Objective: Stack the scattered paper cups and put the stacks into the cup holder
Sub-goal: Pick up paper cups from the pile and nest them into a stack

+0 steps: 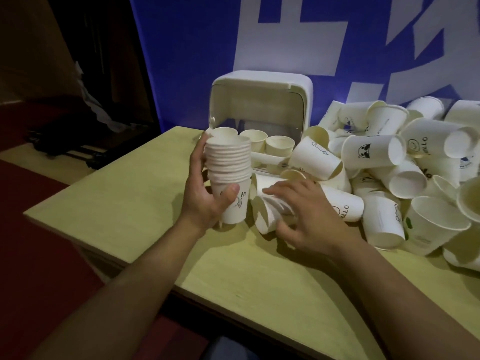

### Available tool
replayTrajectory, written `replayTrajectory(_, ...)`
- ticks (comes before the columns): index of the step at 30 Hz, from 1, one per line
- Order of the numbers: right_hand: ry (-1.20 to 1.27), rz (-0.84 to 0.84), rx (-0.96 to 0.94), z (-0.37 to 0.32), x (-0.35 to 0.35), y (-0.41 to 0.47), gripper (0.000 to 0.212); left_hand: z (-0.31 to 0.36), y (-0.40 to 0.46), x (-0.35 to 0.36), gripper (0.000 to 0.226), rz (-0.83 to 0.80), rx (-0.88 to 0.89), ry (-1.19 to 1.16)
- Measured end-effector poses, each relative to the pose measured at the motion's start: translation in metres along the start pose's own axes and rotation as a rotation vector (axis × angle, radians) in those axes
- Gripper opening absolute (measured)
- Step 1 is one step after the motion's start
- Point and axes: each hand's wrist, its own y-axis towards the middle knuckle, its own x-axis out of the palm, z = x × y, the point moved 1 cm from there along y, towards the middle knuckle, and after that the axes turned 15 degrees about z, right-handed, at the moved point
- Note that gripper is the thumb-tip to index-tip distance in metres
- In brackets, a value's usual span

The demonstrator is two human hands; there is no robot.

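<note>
My left hand (205,193) grips an upright stack of white paper cups (230,167), its base near the table. My right hand (304,216) rests on a short stack of cups (267,211) lying on its side, fingers curled around it. The white cup holder (259,100) stands behind with its lid raised; cups (279,145) stand inside it. A big heap of loose paper cups (389,172) covers the table to the right.
The yellow-green table (130,203) has its left edge and front edge close to my arms. A blue banner (194,48) hangs behind the holder. Red floor and dark clutter lie beyond the table on the left.
</note>
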Motion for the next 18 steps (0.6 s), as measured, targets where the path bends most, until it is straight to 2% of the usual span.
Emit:
replayTrajectory(4, -0.118, -0.127, -0.037, -0.002, 0.001, -0.001, 0.074, -0.013, -0.009, -0.001, 0.095, 0.019, 0.037, -0.056)
replayTrajectory(8, -0.195, -0.1, -0.059, 0.007, 0.01, 0.002, 0.078, -0.015, -0.01, 0.002, 0.094, -0.025, 0.003, -0.11)
replayTrajectory(10, -0.07, 0.022, 0.015, 0.009, 0.007, 0.0, 0.076, -0.017, -0.014, 0.002, 0.095, -0.046, 0.007, -0.127)
replayTrajectory(13, 0.184, 0.307, 0.218, 0.013, -0.006, -0.005, 0.076, -0.015, -0.016, 0.002, 0.1, -0.073, 0.024, -0.101)
replayTrajectory(18, 0.447, 0.803, 0.379, 0.002, -0.017, -0.006, 0.075, -0.003, -0.021, 0.007, 0.11, -0.138, 0.369, 0.182)
